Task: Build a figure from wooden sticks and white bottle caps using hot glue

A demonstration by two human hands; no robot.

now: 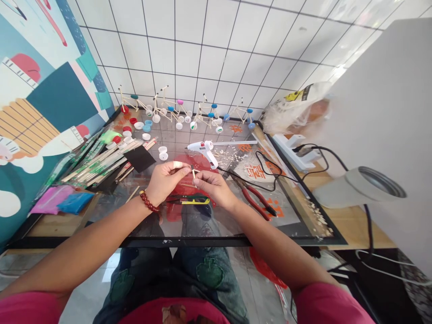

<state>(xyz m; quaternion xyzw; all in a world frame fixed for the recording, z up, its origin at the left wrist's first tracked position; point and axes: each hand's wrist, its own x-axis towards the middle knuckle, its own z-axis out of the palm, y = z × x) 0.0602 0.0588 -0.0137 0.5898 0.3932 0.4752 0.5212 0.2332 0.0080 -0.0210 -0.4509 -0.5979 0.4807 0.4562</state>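
Over the glass table (297,225), my left hand (166,179) and my right hand (212,183) meet, fingers pinched together on a short thin wooden stick piece (193,173). A red bead bracelet (148,202) circles my left wrist. Just beyond my hands a white glue gun (204,148) lies on the glass, its nozzle pointing left. Red-handled pliers (258,198) rest right of my right hand. A yellow-handled tool (195,201) lies under my hands.
Several small stick-and-bottle-cap bicycles (175,110) stand along the tiled wall. Loose caps (135,128), a bundle of chopsticks (101,164) and a black square (139,158) lie at left. A power strip (297,150), a lamp (357,186) and a plastic bag (297,105) sit at right.
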